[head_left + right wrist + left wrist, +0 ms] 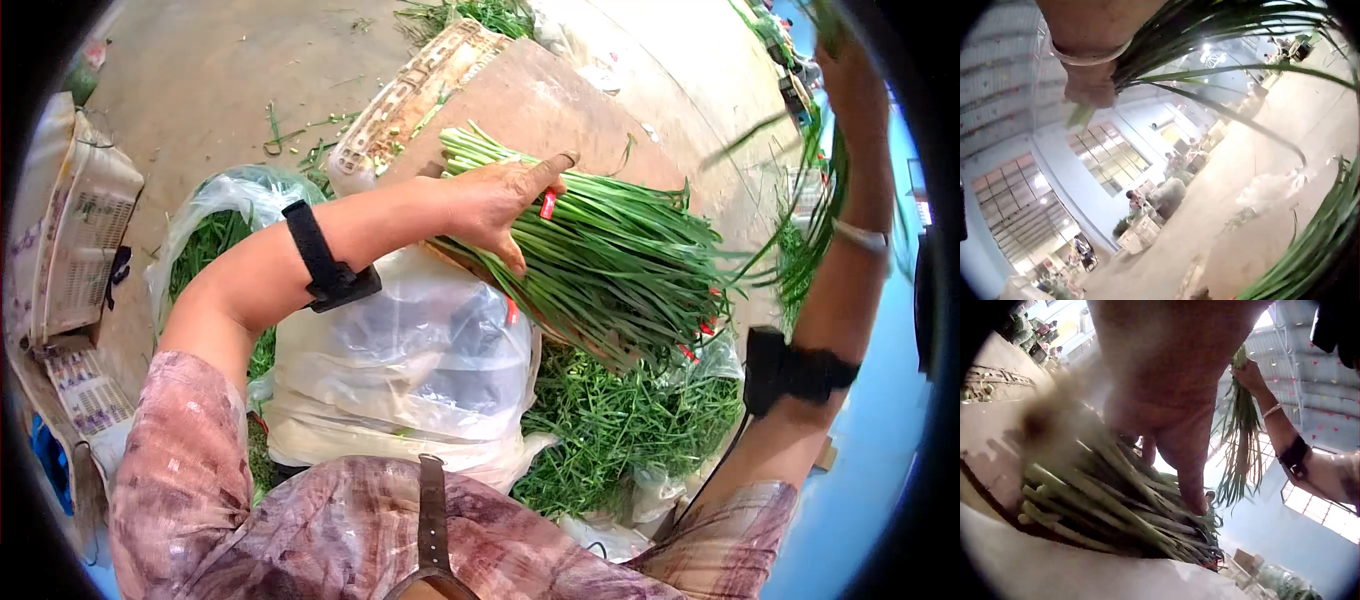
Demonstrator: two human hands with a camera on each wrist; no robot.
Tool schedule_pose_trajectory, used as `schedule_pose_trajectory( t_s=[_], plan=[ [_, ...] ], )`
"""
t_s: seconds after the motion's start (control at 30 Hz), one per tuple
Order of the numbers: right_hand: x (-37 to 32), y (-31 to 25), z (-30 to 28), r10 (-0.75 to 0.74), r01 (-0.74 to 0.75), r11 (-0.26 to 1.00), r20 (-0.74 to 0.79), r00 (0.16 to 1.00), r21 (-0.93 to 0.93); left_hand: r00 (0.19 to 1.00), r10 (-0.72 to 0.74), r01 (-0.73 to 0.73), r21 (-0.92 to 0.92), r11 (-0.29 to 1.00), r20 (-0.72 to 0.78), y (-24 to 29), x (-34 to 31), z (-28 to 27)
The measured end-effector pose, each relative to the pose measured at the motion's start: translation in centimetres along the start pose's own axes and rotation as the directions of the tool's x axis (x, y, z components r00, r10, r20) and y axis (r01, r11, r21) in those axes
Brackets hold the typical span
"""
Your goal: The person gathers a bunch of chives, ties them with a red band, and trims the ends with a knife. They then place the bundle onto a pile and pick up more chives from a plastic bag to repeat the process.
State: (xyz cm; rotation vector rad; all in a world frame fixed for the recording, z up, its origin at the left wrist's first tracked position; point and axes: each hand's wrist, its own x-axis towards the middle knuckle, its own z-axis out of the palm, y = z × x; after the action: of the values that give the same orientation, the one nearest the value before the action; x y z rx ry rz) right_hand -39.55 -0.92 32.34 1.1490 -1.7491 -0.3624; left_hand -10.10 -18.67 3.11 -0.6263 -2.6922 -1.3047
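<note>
brown board (530, 100) w/ chive bundle (600, 250) lying on it; concrete floor (220, 70) w/ green scraps (300, 138).

Up and right of the chive bundle (590, 250), the right hand (850, 85) runs into the lens's dark rim, its fingers around the loose chives (815, 215) unseen. Pressing the bundle, the left hand (1166, 394) is a close blur.

bright daylight, soft shadows; fisheye edges go black (wrist views blur up close).
</note>
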Motion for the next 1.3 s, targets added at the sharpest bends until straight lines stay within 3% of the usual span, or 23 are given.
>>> schedule_pose_trajectory(
  t_s=[0.13,0.17,0.2,0.23,0.27,0.3,0.33,0.37,0.4,0.53,0.57,0.6,0.63,0.67,0.73,0.77,0.8,0.83,0.9,1.0,1.13,1.2,1.3],
  plan=[
    [2.7,-16.0,-1.3,0.052,0.015,0.985,0.383,0.922,-0.172,0.999,0.042,-0.042,-0.011,0.999,0.012,-0.3,0.0,0.2],
    [2.3,-18.1,1.8,-0.235,0.272,0.946,0.203,0.951,-0.178,0.999,0.047,-0.047,0.056,0.997,-0.007,-0.3,-0.1,0.3],
    [1.8,-20.7,5.7,-0.246,0.249,0.896,-0.055,0.968,0.367,0.998,0.056,-0.052,0.124,0.991,-0.028,-0.4,-0.2,0.4],
    [1.5,-24.5,4.7,-0.252,0.199,0.942,0.177,0.951,0.269,0.994,0.095,-0.086,0.129,0.988,-0.062,-0.5,-0.1,0.6],
    [1.1,-27.5,5.1,-0.275,0.208,0.882,0.103,0.956,0.423,0.994,0.093,-0.085,0.122,0.989,-0.060,-0.5,-0.1,0.7],
    [0.9,-29.8,2.9,-0.323,0.019,0.858,0.511,0.797,0.513,0.994,0.090,-0.077,0.176,0.981,-0.069,-0.2,-0.2,0.6],
    [0.4,-33.3,7.7,-0.371,0.004,0.676,0.336,0.866,0.737,0.993,0.088,-0.068,0.233,0.970,-0.078,0.0,-0.2,0.7],
    [-1.8,-35.6,7.9,-0.343,-0.089,0.578,0.341,0.875,0.811,0.982,0.140,-0.097,0.302,0.949,-0.124,-0.2,-0.4,1.0],
    [-3.4,-36.2,6.2,-0.393,-0.069,0.446,0.264,0.881,0.892,0.983,0.137,-0.096,0.298,0.950,-0.122,-0.5,-0.6,1.1],
    [-3.5,-36.2,7.5,-0.441,-0.240,0.214,0.313,0.841,0.947,0.986,0.126,-0.094,0.264,0.960,-0.109,-0.4,-0.9,1.1],
    [-3.8,-35.4,7.3,-0.308,-0.088,0.244,0.163,0.937,0.966,0.978,0.163,-0.125,0.263,0.957,-0.128,0.0,-0.7,1.0],
    [-3.7,-33.5,5.7,-0.258,-0.163,0.252,0.229,0.939,0.954,0.977,0.171,-0.134,0.260,0.956,-0.128,0.0,-0.5,1.0],
    [-4.1,-31.9,4.3,-0.048,0.234,0.276,-0.230,0.972,0.932,0.992,0.102,-0.082,0.225,0.971,-0.080,-0.4,-0.4,1.0],
    [-4.7,-30.2,2.0,0.028,-0.059,0.283,0.053,0.998,0.957,0.999,0.030,-0.024,0.194,0.981,-0.028,-0.7,-0.5,1.0],
    [-7.1,-26.5,-1.2,0.016,-0.331,0.253,0.338,0.941,0.909,0.993,0.086,-0.068,0.192,0.979,-0.086,-0.9,-0.4,1.1],
    [-8.6,-25.4,-3.8,-0.071,-0.441,0.351,0.493,0.867,0.826,0.994,0.075,-0.058,0.191,0.980,-0.083,-0.8,-0.4,1.1],
    [-11.1,-25.6,-6.2,-0.120,-0.434,0.196,0.460,0.880,0.879,0.995,0.067,-0.052,0.190,0.980,-0.078,-0.6,-0.3,1.0],
    [-13.9,-26.6,-8.0,-0.193,-0.478,0.298,0.543,0.818,0.826,0.972,0.151,-0.108,0.232,0.967,-0.179,-1.0,-0.5,1.5],
    [-18.2,-29.4,-10.0,-0.261,-0.453,0.470,0.610,0.748,0.757,0.980,0.134,-0.102,0.207,0.973,-0.145,-1.3,-0.4,1.3],
    [-21.8,-33.2,-9.6,-0.062,-0.473,0.547,0.597,0.800,0.691,0.977,0.173,-0.149,0.178,0.973,-0.127,-1.3,-0.3,1.2],
    [-22.8,-34.7,-9.3,0.032,-0.430,0.592,0.513,0.858,0.681,0.979,0.176,-0.153,0.198,0.968,-0.105,-1.2,-0.5,0.9],
    [-23.1,-34.7,-8.8,0.092,-0.466,0.550,0.505,0.858,0.693,0.982,0.172,-0.158,0.158,0.975,-0.078,-1.0,-0.5,0.5],
    [-23.1,-34.6,-8.4,0.119,-0.499,0.463,0.506,0.854,0.733,0.992,0.114,-0.126,0.322,0.938,0.057,-0.4,-0.9,0.3]
  ],
)
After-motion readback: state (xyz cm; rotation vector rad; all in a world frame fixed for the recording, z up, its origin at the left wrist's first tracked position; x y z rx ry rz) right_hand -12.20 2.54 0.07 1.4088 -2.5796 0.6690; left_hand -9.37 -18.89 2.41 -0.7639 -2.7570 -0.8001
